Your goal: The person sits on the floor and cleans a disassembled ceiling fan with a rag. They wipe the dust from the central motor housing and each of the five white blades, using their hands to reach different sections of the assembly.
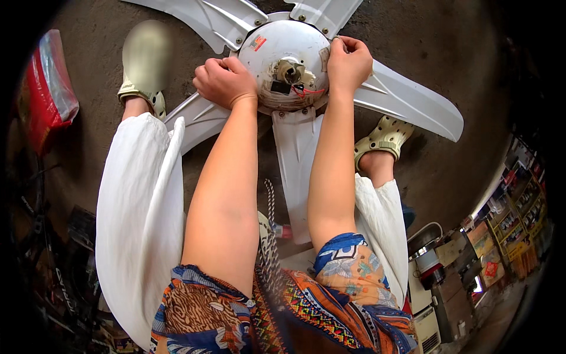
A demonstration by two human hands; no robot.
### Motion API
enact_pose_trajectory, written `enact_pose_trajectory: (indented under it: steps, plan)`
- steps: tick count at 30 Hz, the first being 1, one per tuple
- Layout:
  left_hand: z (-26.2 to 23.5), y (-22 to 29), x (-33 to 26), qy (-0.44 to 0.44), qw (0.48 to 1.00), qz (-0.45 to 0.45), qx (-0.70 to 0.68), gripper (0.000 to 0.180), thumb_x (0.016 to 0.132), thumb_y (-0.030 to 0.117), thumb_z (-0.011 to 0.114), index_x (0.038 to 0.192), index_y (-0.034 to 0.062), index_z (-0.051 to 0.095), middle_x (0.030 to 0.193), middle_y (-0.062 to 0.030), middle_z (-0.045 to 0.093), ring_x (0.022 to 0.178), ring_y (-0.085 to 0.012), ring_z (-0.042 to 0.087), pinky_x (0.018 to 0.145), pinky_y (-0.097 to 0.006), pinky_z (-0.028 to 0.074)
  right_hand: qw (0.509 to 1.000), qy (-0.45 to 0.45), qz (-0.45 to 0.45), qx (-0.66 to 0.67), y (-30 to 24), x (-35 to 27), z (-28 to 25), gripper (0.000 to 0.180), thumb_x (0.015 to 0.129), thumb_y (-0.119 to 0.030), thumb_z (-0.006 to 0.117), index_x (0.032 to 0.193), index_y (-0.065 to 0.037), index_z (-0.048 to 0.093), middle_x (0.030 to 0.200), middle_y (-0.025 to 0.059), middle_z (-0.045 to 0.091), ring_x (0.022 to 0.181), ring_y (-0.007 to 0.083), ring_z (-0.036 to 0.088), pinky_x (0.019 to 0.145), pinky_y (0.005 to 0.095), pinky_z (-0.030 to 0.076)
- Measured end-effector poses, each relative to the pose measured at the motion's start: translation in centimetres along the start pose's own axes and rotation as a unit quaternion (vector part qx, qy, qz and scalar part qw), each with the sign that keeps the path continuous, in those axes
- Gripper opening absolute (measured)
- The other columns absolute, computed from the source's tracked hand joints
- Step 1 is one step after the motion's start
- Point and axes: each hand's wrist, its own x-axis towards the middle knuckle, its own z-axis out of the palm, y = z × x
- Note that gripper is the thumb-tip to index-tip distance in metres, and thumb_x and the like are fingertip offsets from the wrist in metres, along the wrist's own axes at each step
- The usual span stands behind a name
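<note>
A white ceiling fan lies on the concrete floor between my feet, its round motor housing facing up with a shaft and red wires at its centre. Several white blades spread out from it. My left hand is closed on the housing's left rim. On the right rim sits my right hand, fingers curled over the edge by a blade mount.
My feet wear pale clogs on either side of the fan, legs in white trousers. A red plastic bag lies at the far left. Shelves of goods and appliances stand at the lower right.
</note>
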Motion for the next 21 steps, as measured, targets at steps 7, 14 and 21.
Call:
enact_pose_trajectory:
  steps: [7,14,21]
  plan:
    - [-0.2,-1.0,-0.1,0.003,1.0,0.006,0.004,0.018,0.079,0.022,0.053,0.072,0.0058,0.056,0.085,-0.0113,0.057,0.084,-0.0357,0.052,0.074,-0.048,0.042,1.0,-0.014,0.007,0.002,0.1,-1.2,-0.1,0.016,0.076,-0.023,0.068,0.079,-0.008,0.071,0.075,0.0055,0.069,0.078,0.0258,0.064,0.091,0.0423,0.04]
    - [-0.2,0.1,-0.1,-0.013,1.0,-0.006,-0.004,0.017,0.079,0.022,0.054,0.073,0.0069,0.057,0.086,-0.0115,0.058,0.086,-0.0357,0.053,0.075,-0.048,0.042,0.997,0.027,0.017,0.067,0.1,0.9,0.2,0.014,0.079,-0.019,0.07,0.082,-0.005,0.069,0.079,0.0058,0.071,0.073,0.0223,0.064,0.082,0.0379,0.045]
    - [0.1,-0.9,-0.1,-0.001,1.0,0.003,0.0,0.016,0.08,0.02,0.053,0.073,0.0055,0.057,0.085,-0.0114,0.057,0.085,-0.0352,0.052,0.074,-0.048,0.041,0.954,0.049,0.076,0.286,1.7,-3.6,-2.9,0.009,0.084,-0.012,0.072,0.088,-0.004,0.069,0.082,0.0019,0.065,0.073,0.0126,0.056,0.067,0.0276,0.045]
